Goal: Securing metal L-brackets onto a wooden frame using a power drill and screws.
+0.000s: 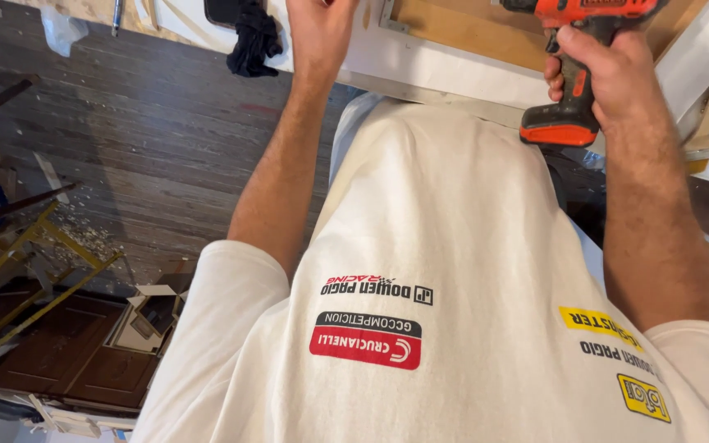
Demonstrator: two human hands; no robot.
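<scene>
My right hand [605, 74] grips the handle of an orange and black cordless drill [572, 49], held over a white workbench [445, 66] at the top of the view. The drill's front end runs out of the frame. My left hand [317, 29] reaches onto the white workbench beside a wooden panel in a metal frame [469, 33]; its fingers are cut off by the top edge, so whether it holds anything cannot be seen. My white printed shirt fills the lower middle.
A black cloth [252, 37] lies on the bench to the left of my left hand. The dark wooden floor [149, 139] carries wood chips, a yellow metal frame [34, 271], brown door panels [67, 344] and scraps of cardboard.
</scene>
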